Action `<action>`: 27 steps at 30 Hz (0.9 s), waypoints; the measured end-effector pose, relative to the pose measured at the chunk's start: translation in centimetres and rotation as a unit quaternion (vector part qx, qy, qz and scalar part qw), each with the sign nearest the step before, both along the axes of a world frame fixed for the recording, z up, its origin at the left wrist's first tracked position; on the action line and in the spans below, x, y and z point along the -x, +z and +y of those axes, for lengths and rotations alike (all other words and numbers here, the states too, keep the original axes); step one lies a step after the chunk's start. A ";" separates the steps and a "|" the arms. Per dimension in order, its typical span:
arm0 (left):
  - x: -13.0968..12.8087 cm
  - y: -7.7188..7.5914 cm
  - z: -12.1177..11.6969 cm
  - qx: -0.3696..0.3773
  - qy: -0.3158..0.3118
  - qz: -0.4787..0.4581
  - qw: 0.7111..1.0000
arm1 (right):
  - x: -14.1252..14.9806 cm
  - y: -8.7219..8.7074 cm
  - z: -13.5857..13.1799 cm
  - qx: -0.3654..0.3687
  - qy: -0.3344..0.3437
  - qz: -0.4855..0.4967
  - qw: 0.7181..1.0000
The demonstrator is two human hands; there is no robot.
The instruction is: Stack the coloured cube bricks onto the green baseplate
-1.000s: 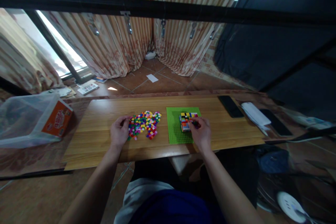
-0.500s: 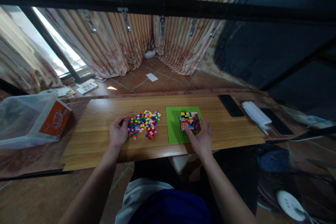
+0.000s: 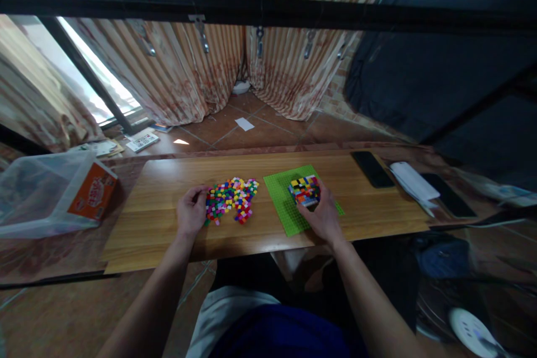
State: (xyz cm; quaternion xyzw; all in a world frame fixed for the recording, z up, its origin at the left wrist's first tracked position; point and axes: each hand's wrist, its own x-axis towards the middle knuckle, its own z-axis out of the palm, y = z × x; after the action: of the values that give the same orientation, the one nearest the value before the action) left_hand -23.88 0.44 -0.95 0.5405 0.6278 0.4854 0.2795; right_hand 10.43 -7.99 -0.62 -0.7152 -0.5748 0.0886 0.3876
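Note:
A block built of many coloured toy bricks (image 3: 304, 190) stands on a green studded baseplate (image 3: 278, 194), which lies turned at an angle on the table. My right hand (image 3: 325, 215) grips the built block, with the thumb on its near side and the fingers around its right side. To the left is a loose pile of small coloured bricks (image 3: 230, 197). My left hand (image 3: 192, 210) rests at the left edge of this pile, fingers curled together; whatever they pinch is too small or hidden to name.
A wooden table (image 3: 159, 224) carries all this. A black phone (image 3: 372, 169) lies on its right part, with white papers (image 3: 413, 182) and a dark flat device (image 3: 448, 194) further right. A clear plastic bin (image 3: 46, 196) with an orange label stands at the left.
The baseplate and the built block have rotated together under my right hand, so the plate now sits askew. My left hand stays by the pile.

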 end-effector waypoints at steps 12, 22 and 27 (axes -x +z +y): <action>0.1 -0.1 0.0 0.002 -0.002 0.004 1.000 | -2.0 1.4 0.6 0.047 0.097 0.050 0.993; 0.0 -0.3 -0.1 -0.012 -0.011 -0.017 1.000 | -3.3 2.9 0.4 0.128 0.179 0.072 0.973; -0.1 -0.4 -0.1 -0.006 -0.010 -0.037 0.999 | -3.9 3.5 0.8 0.170 0.239 0.086 0.952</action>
State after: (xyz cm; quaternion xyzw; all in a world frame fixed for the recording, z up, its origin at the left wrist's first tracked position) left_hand -23.76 0.31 -1.33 0.5301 0.6088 0.5062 0.3036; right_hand 14.38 -7.16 2.90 -0.6019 -0.6699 0.3358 0.2759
